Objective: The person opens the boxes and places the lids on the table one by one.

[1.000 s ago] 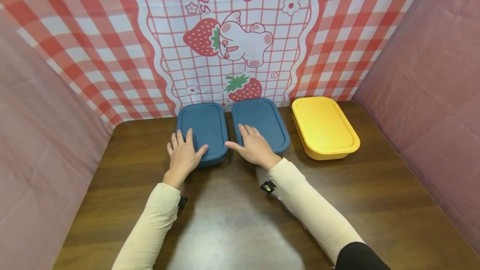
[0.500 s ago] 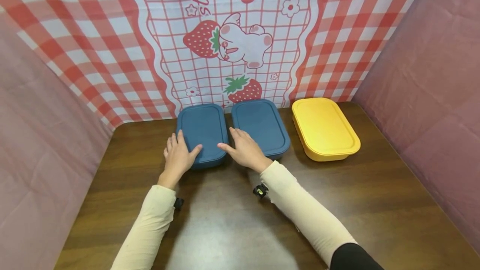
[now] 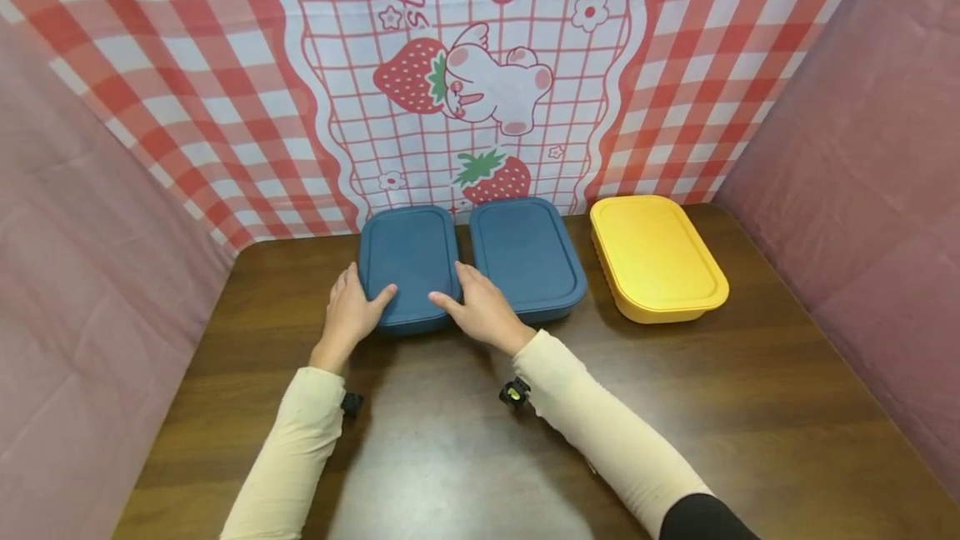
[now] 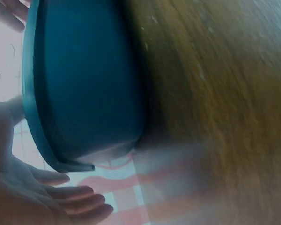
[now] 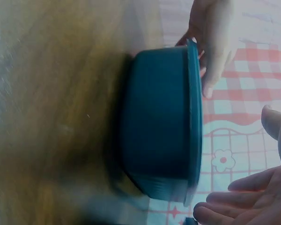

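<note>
A lidded blue food container (image 3: 411,252) stands at the back left of the table, between the two hands. My left hand (image 3: 350,312) is at its left side, fingers straight along the wall and thumb over the lid. At the opposite side is my right hand (image 3: 483,308), fingers extended beside the gap between the blue containers, thumb pointing over the lid. In the right wrist view that thumb (image 5: 272,121) stands apart from the lid. The container's front wall (image 4: 86,79) fills much of the left wrist view, its base down on the wood.
A second blue lidded container (image 3: 525,248) stands close to the right of the first. Further right is a yellow lidded container (image 3: 660,257). Behind them hangs a strawberry-print cloth (image 3: 498,90); pink cloth (image 3: 862,148) hangs at the sides. The wooden table (image 3: 442,440) stretches in front.
The right hand has moved left, from over the second blue container to the first one's right side. The left hand has slid slightly back and left, down along the first container's left side.
</note>
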### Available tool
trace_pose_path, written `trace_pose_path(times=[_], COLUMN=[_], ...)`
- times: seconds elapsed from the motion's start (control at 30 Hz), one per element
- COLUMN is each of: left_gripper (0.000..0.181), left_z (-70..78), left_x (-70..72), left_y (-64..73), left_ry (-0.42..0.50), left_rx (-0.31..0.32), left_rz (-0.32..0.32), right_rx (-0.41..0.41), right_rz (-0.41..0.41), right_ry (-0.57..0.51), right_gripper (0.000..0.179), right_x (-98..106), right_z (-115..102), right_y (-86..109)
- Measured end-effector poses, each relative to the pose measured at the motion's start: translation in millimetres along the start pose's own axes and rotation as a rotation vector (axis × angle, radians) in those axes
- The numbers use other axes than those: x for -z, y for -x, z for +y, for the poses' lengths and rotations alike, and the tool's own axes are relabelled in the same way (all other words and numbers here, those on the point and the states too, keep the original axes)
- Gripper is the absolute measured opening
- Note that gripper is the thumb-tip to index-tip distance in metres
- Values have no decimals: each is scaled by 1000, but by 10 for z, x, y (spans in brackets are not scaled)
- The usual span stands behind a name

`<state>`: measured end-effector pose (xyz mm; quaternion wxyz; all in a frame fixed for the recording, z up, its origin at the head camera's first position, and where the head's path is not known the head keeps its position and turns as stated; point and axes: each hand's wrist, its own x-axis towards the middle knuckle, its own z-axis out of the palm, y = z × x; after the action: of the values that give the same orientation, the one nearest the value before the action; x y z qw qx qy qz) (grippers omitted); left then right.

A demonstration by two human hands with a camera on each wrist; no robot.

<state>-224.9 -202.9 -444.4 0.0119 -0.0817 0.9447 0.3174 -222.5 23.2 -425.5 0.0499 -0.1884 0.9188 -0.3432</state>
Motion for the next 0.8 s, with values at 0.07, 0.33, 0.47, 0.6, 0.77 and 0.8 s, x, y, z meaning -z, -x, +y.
trace_pose_path(times=[0.07,0.33,0.47,0.6,0.77,0.8], left_gripper=[92,89,85,85,88,89], left_z=[-24,-71,-85,-106,-136,-142], left_x=[-8,-33,-42,-50,-53,-52], left_y=[-7,-18,-16,-15,-32,-37], left_ry=[11,69,102,135,190,202], left_rx=[-13,0,24,48,77,82], left_rz=[4,35,40,18,-24,-33], right_rx=[-3,-23,-50,-86,-134,-143], right_rz=[4,43,41,42,56,60], right_ry=[-12,-24,-58,-93,-129,-138], right_gripper=[81,82,84,87,89,88], right_x=[-45,-164,-224,-299,-376,-386], right_z=[-7,-21,-9,24,75,85], right_y=[12,42,49,62,58,53])
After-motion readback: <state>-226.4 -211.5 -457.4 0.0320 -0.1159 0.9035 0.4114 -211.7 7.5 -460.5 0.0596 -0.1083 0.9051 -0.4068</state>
